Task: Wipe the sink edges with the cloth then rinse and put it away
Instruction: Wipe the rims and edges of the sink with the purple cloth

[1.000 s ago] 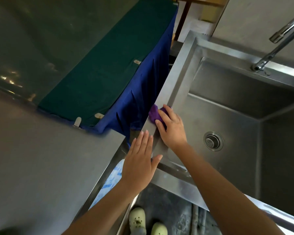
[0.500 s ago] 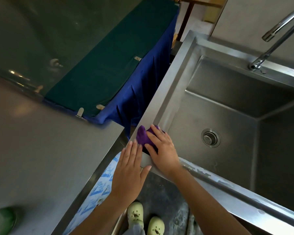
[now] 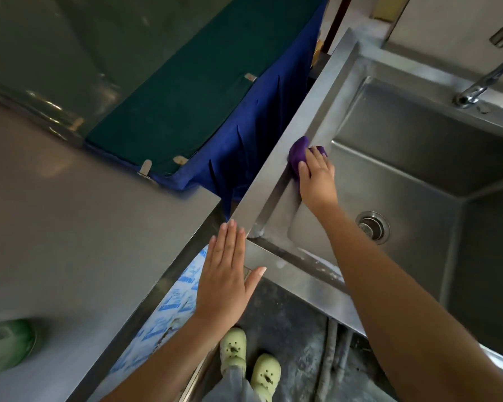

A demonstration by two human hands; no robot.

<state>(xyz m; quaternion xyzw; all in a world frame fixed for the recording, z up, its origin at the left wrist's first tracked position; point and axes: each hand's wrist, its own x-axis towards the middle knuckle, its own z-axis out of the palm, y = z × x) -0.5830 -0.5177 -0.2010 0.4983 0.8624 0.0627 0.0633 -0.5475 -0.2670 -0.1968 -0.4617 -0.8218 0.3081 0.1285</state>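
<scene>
Purple cloth [image 3: 298, 153] is bunched under your right hand [image 3: 317, 181], fingers curled over it, pressing it on the sink rim [image 3: 317, 91]. Half a second ago it was back at the near corner, so you've pushed it forward. Your left hand [image 3: 225, 278] is flat behind it, holding nothing. You're still wiping. For rinsing, the faucet [image 3: 482, 82] is ahead-right of your right hand.

Your sink [image 3: 311, 111] sits to the right, with the drain [image 3: 372, 227] in its basin floor and the faucet [image 3: 482, 82] on its far rim. Your right hand [image 3: 317, 181] holds the cloth [image 3: 298, 153] on the left rim, midway along. Your left hand [image 3: 225, 274] is over the gap between the sink's near left corner and the counter [image 3: 70, 227] on the left. Draped fabric [image 3: 244, 146] hangs behind the counter, left of the sink. Your shoes [image 3: 234, 348] stand on the floor below.
</scene>
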